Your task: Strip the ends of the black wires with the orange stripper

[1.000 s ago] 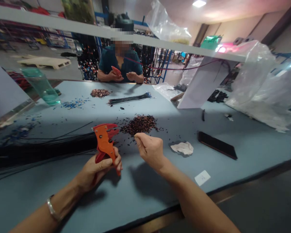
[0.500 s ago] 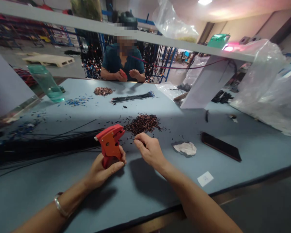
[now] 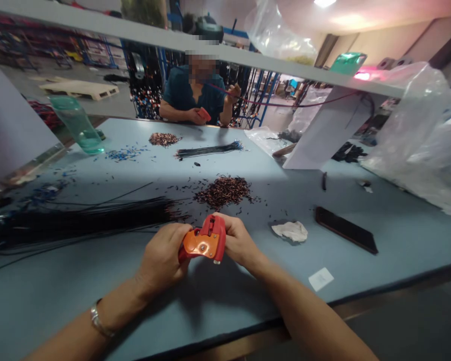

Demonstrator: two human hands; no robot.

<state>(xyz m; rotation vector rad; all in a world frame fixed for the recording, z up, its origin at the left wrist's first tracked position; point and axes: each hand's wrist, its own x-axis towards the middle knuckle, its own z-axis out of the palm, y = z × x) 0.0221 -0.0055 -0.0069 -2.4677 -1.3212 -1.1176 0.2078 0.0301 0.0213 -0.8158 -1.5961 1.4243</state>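
Note:
My left hand [image 3: 165,253] is wrapped round the handles of a red and orange wire stripper [image 3: 202,244], whose head is turned toward my right. My right hand [image 3: 238,239] is closed right against the far side of the stripper's head, with its fingertips partly hidden behind it. The thin dark wire seen in its pinch a moment earlier is now out of sight behind the tool. Left of my hands lies a long bundle of black wires [image 3: 97,220]. Just beyond them is a heap of small dark and coppery offcuts [image 3: 225,192].
A phone-like dark slab [image 3: 346,229], a crumpled white tissue [image 3: 290,231] and a white label [image 3: 321,279] lie to the right. Farther back are a smaller wire bundle [image 3: 209,150] and a green bottle [image 3: 78,126]. Across the table sits a person [image 3: 193,93] holding a red tool.
My left hand has tipped the stripper over to the right, and its head now meets my right hand. The person opposite has raised one hand.

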